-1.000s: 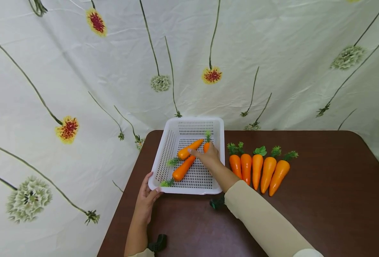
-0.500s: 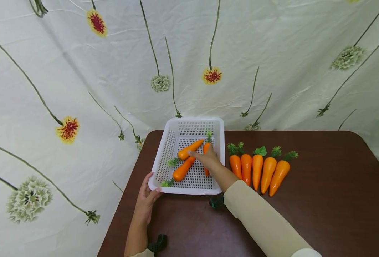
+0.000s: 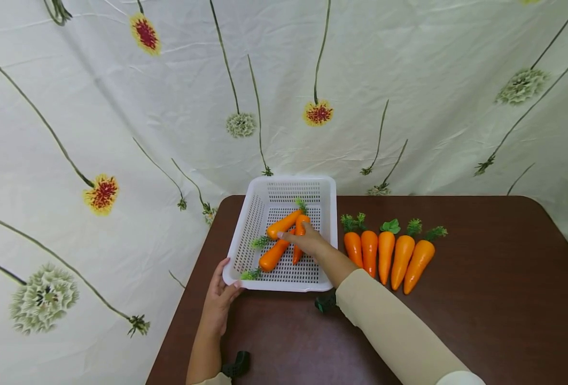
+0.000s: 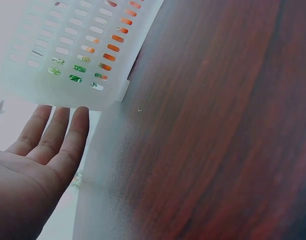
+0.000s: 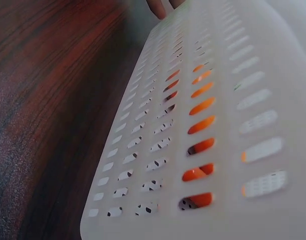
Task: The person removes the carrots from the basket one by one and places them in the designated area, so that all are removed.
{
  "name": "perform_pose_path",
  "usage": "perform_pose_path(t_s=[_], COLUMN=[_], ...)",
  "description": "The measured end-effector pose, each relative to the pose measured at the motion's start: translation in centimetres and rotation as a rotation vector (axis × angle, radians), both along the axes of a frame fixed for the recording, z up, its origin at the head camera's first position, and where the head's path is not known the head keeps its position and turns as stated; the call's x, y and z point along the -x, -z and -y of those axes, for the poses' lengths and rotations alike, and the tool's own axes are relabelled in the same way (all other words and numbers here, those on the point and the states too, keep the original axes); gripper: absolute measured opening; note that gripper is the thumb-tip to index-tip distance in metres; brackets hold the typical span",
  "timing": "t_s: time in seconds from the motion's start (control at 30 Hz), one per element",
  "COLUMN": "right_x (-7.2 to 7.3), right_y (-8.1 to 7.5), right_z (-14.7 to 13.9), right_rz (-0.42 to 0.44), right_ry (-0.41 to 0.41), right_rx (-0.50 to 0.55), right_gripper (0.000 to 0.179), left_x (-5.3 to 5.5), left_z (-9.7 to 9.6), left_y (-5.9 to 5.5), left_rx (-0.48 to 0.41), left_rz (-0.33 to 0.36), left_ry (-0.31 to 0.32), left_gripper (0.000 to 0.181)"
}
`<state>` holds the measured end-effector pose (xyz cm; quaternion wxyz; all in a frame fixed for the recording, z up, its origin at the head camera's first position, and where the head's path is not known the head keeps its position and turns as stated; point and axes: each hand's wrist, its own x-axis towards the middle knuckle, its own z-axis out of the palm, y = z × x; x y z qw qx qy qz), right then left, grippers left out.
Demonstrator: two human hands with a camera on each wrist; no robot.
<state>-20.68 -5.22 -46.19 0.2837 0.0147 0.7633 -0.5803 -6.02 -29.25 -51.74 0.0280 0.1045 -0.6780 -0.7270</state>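
Observation:
A white plastic basket (image 3: 328, 262) stands on the table with three orange carrots inside. My left hand (image 3: 218, 299) holds its near-left corner, thumb at the front rim and fingers along the left side. In the left wrist view, fingertips (image 4: 81, 117) touch the basket's lower edge. My right hand (image 3: 310, 241) reaches into the basket. Its fingers are at the right side of the rightmost carrot (image 3: 298, 251), and the thumb crosses over it. Two more carrots, an upper one (image 3: 276, 229) and a lower one (image 3: 271, 260), lie left of it.
Several carrots with green tops, among them a middle carrot (image 3: 386, 251), lie in a row right of the basket. The dark brown table (image 3: 495, 278) ends at a flower-patterned white cloth (image 3: 178, 107) behind and at the left.
The rightmost carrot in the basket has shifted left against the other two, its top now leaning left. My right hand's fingers moved slightly left with it. The left hand stays put.

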Motion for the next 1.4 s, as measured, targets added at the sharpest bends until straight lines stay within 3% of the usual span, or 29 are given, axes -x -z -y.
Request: perform_pose_path(t_s=[0.57,1.07,1.4], right_x=[-0.05,-0.3,-0.29], right_y=[0.01,0.03,0.25], right_z=[-0.06,0.16,0.22], right_rz=[-0.001,-0.001,0.005], right_ry=[-0.084,-0.191,-0.214], right_rx=[-0.076,-0.225,-0.261], right_gripper=[0.089,0.076,0.078], left_x=[-0.03,0.0,-0.06], left_z=[-0.11,0.03,-0.04], left_y=[-0.02,0.08,0.17], left_rx=[0.018,0.01,0.02], left_rz=[-0.032,-0.031,-0.037], left_ry=[0.002,0.007,0.0], left_gripper=[0.068,0.068,0.068])
